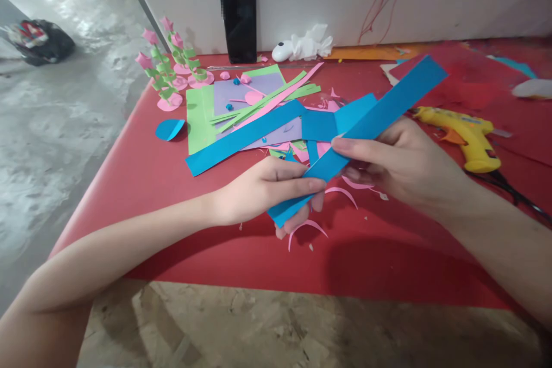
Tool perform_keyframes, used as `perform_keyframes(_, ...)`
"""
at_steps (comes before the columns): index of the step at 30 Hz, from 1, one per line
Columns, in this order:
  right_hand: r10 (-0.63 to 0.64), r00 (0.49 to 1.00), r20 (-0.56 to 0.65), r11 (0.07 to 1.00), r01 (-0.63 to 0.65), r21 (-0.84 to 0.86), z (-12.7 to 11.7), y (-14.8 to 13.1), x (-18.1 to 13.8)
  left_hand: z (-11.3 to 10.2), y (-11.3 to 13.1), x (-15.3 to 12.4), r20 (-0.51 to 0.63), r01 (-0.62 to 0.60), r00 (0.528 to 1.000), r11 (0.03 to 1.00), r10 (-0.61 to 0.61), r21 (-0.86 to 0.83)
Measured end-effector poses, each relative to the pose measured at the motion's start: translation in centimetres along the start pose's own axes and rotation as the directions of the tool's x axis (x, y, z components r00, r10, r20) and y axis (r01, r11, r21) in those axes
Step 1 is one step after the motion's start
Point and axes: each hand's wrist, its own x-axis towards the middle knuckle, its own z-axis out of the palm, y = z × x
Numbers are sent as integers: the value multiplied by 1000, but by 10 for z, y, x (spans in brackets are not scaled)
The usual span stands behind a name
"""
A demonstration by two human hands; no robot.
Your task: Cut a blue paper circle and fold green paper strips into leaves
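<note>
Between my two hands is a blue paper strip (399, 95), held slantwise above the table. My left hand (276, 190) pinches its lower end between thumb and fingers. Farther up the strip, my right hand (379, 152) grips it with the thumb on top. Behind it, a folded blue paper piece (319, 125) and another long blue strip (245, 138) lie over the paper pile; whether they join the held strip I cannot tell. A blue paper disc (169, 130), partly folded, lies to the left. Thin pink paper curls (308, 225) lie below my hands.
Pink paper flowers with green curled stems (166, 77) stand at the back left. Green and pink strips (267, 100) cover lilac and green sheets. A yellow glue gun (468, 132) with a cord lies right. A black phone (236, 8) leans against the wall on the red table (172, 247).
</note>
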Motion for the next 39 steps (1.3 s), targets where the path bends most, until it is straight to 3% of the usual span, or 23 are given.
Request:
perform_keyframes(6,-8,1000,0,1000,8,6,-4,-7,4,-3,0,3,-8,-53,999,998,52,-31)
perform_keyframes(15,-35,995,-92,990,22,-138,0,-14,-4,0,0,1,-44,-44,998,998,46,39)
perform_keyframes(18,-44,975,-217,999,38,-29,-2,-11,0,0,-3,2,-104,-111,988,994,112,16)
perform_keyframes(20,-94,930,-355,994,110,24,-4,-12,4,0,-5,2,-156,-169,973,985,170,21)
perform_keyframes(23,-154,863,-482,981,192,32,-5,-17,8,-2,-5,3,-239,-276,926,956,292,99)
perform_keyframes(26,-200,815,-544,968,251,20,-3,-16,8,-5,-2,3,-345,-418,823,893,451,171)
perform_keyframes(28,-281,775,-565,956,278,-94,0,-11,5,-6,2,3,-387,-461,770,862,507,212)
perform_keyframes(31,-449,744,-495,882,281,-378,3,-4,-3,-9,6,3,-443,-487,708,834,550,258)
perform_keyframes(34,-515,791,-329,798,303,-520,2,-3,-10,-13,11,3,-484,-505,659,816,576,282)
perform_keyframes(37,-525,841,-132,747,381,-545,-4,-6,-8,-21,16,2,-474,-523,664,813,578,257)
perform_keyframes(39,-446,895,14,790,401,-464,-7,-8,-2,-25,20,0,-435,-524,702,823,564,221)
